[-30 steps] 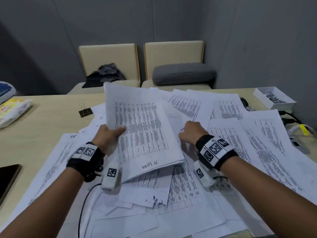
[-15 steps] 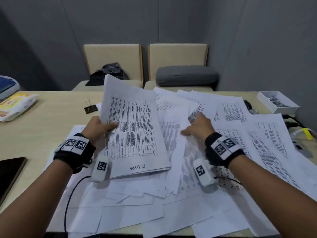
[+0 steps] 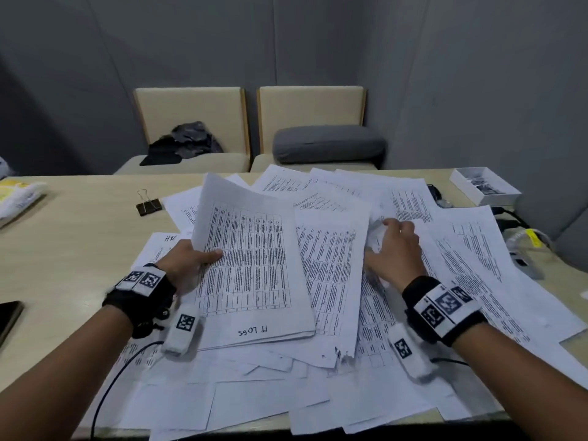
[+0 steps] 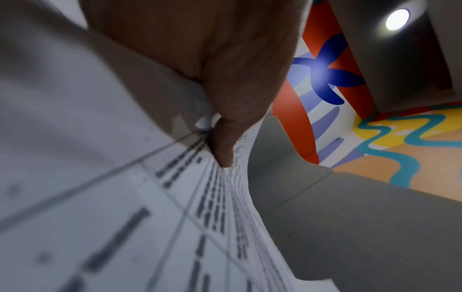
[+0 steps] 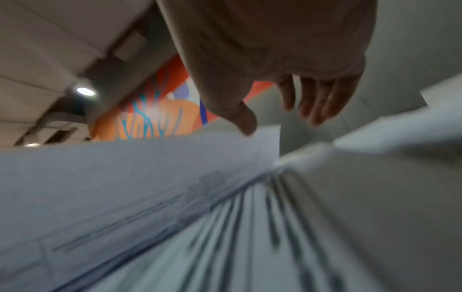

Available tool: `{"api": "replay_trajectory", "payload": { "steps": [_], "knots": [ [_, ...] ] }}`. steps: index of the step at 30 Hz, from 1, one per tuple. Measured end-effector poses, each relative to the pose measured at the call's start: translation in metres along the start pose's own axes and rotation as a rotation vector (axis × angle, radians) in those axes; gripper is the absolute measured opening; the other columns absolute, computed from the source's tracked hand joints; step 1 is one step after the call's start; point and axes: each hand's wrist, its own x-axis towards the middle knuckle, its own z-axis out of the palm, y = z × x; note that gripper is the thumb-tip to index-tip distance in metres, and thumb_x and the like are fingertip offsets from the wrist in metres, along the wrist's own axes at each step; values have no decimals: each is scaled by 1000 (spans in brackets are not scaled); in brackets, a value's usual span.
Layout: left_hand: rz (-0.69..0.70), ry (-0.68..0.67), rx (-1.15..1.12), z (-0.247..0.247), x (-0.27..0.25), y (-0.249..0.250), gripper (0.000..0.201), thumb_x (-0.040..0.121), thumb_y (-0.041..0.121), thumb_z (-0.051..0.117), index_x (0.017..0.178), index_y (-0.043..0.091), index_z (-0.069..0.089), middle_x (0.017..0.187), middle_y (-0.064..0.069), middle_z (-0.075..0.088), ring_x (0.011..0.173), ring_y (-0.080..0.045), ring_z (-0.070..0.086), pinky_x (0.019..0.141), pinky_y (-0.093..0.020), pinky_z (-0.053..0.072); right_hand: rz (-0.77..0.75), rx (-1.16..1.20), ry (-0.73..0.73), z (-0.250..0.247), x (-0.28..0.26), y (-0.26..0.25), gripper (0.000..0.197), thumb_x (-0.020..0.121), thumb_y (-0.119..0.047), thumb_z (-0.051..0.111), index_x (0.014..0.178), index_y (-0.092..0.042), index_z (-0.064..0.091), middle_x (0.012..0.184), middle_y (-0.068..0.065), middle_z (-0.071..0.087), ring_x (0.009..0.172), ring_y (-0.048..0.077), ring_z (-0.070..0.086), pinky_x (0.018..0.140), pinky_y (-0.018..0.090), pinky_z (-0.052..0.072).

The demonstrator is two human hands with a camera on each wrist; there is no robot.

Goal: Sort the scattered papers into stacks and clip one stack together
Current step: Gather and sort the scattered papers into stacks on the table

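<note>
Many printed white sheets [image 3: 334,281] lie scattered across the beige table [image 3: 73,237]. My left hand [image 3: 191,259] grips the left edge of a stack of table-printed pages [image 3: 251,265], thumb on top, its far end lifted. In the left wrist view the thumb [image 4: 225,150] presses on the stack of pages [image 4: 150,197]. My right hand [image 3: 394,249] hovers over the loose sheets at centre right, fingers spread and relaxed; the right wrist view shows its fingers [image 5: 317,102] above blurred paper [image 5: 175,197], holding nothing. A black binder clip [image 3: 149,205] lies on the table at the far left of the pile.
A white box of clips [image 3: 483,186] stands at the far right corner. A dark phone [image 3: 9,316] lies at the left edge, a yellow-white packet [image 3: 19,195] at far left. Cables and a small device [image 3: 521,249] lie at right. Two chairs [image 3: 248,122] stand behind the table.
My right hand has moved farther out and to the right over the loose sheets, and its fingers have opened. The left hand still holds the stack, shifted slightly left.
</note>
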Motion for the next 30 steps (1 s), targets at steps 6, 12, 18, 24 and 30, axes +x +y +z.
{"api": "replay_trajectory", "payload": {
  "steps": [6,12,18,24,30],
  "knots": [
    [-11,-13,-45,4,0,1,26,91,4,62,110,-13,55,65,-9,47,40,-8,46,34,-14,39,301,547,-360,-8,-2,-8,71,86,-61,61,117,2,53,100,22,69,85,33,73,78,44,60],
    [50,-1,77,5,17,4,40,86,18,73,95,-19,61,57,-10,50,41,-17,46,48,-28,44,174,-56,-323,9,-7,-7,118,72,-53,81,152,-2,11,153,25,22,137,40,36,106,46,42],
    [-32,-66,59,23,19,-4,33,88,12,68,104,-15,58,67,-8,50,51,-16,46,45,-25,43,220,218,-304,21,-3,-16,124,74,-25,86,156,-7,-6,155,25,20,137,40,40,108,39,39],
    [-28,-114,-121,17,21,-4,19,88,1,65,104,-8,59,83,-15,74,70,-19,71,58,-25,57,79,472,-63,-13,7,-12,99,67,-10,88,150,-11,34,144,10,50,131,28,49,108,37,41],
    [5,-173,-178,25,20,4,25,90,-2,60,113,-11,56,93,-23,62,74,-23,63,58,-22,57,-264,546,231,-128,11,-10,76,70,-29,88,134,-16,50,125,-2,64,114,16,61,99,31,48]
  ]
}}
